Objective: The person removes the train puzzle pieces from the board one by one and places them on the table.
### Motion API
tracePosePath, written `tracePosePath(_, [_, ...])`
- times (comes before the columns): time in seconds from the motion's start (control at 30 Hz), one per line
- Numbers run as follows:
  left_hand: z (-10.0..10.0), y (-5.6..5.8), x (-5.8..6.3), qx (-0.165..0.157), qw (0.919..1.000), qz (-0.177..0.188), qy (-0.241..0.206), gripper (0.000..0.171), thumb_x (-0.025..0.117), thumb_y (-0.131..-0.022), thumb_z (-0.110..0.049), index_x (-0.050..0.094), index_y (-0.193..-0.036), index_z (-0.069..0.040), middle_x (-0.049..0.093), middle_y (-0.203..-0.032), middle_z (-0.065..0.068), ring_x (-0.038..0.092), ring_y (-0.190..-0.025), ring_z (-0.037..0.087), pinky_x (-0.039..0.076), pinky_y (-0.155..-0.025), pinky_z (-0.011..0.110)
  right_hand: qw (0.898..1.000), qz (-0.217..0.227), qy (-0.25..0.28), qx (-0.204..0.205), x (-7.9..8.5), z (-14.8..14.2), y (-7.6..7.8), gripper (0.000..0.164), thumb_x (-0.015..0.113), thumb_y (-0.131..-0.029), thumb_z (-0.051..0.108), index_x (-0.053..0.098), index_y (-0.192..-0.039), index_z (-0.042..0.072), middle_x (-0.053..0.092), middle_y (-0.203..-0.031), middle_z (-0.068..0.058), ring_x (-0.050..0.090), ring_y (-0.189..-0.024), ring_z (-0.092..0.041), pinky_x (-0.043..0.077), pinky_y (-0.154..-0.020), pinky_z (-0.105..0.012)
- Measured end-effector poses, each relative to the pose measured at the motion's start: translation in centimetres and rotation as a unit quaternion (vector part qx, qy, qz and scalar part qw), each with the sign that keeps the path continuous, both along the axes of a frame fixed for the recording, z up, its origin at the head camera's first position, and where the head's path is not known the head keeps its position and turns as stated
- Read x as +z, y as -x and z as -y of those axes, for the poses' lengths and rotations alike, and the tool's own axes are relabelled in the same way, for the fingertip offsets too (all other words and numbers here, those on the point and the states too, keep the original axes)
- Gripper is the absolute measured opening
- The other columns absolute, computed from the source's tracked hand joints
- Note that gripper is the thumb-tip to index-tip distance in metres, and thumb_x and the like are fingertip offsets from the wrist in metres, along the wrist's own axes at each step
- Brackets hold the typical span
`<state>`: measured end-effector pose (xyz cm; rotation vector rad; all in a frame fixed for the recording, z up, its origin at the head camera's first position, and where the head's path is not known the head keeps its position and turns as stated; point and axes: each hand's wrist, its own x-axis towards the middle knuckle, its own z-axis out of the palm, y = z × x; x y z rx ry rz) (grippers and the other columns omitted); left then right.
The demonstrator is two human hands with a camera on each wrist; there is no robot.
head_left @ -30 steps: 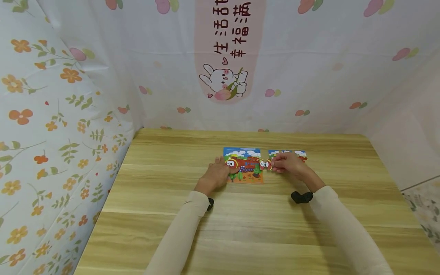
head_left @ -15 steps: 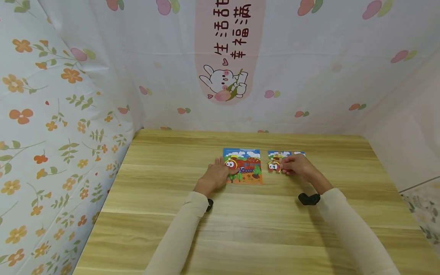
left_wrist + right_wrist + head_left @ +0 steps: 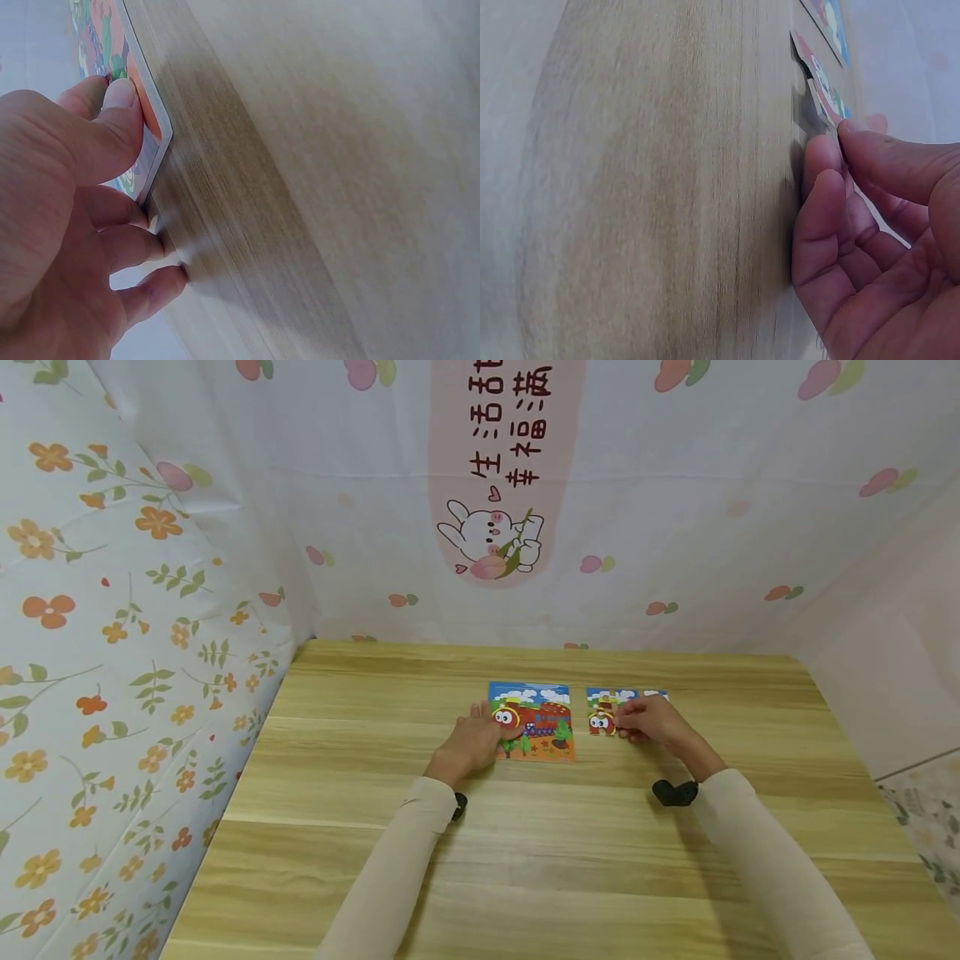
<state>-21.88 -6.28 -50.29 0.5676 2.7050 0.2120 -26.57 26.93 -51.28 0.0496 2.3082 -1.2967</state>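
Note:
A square picture board [image 3: 551, 745] printed with a red train lies on the table. My left hand [image 3: 468, 743] rests at its left side; in the left wrist view, the thumb [image 3: 120, 112] lies on the printed face by the corner, while other fingertips touch the wood beside the edge. My right hand [image 3: 652, 722] pinches a puzzle piece [image 3: 600, 723] showing the train's eyes between thumb and forefinger. It is right below other puzzle pieces [image 3: 600, 693] in a row, partly hidden by the hand. In the right wrist view the piece [image 3: 821, 86] is tilted, close over the wood.
The wooden table [image 3: 525, 860] spreads around both hands. Behind it hangs a white cloth [image 3: 675, 527] with a rabbit print, and a flowered cloth [image 3: 135, 652] runs along the left side. A black wrist device [image 3: 675, 792] is on the right wrist.
My right hand has carried the eyed puzzle piece rightward, from beside the board to below the other pieces, then stayed about there. The left hand has not moved.

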Motion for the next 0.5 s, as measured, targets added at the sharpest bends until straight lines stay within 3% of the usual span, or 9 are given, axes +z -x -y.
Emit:
tracePosePath(0.27, [0.01, 0.04, 0.07, 0.0, 1.0, 0.004, -0.006, 0.05, 0.049, -0.104, -0.021, 0.039, -0.149, -0.04, 0.015, -0.157, 0.035, 0.017, -0.147, 0.048, 0.032, -0.111, 0.06, 1.0, -0.013, -0.018, 0.004, 0.2, 0.19, 0.01, 0.021, 0.056, -0.101, 0.008, 0.062, -0.11, -0.009, 0.066, -0.084, -0.004, 0.063, -0.074, -0.011, 0.054, -0.064, -0.024])
tracePosePath(0.5, [0.0, -0.05, -0.06, -0.002, 0.9999, 0.005, -0.009, 0.051, 0.052, -0.1, -0.028, 0.04, -0.148, -0.043, 0.015, -0.157, 0.034, 0.014, -0.148, 0.047, 0.032, -0.111, 0.059, 0.998, -0.037, -0.042, 0.02, 0.46, 0.28, -0.17, 0.02, 0.061, -0.099, 0.011, 0.065, -0.104, -0.007, 0.067, -0.084, -0.007, 0.063, -0.075, -0.015, 0.055, -0.066, -0.025])
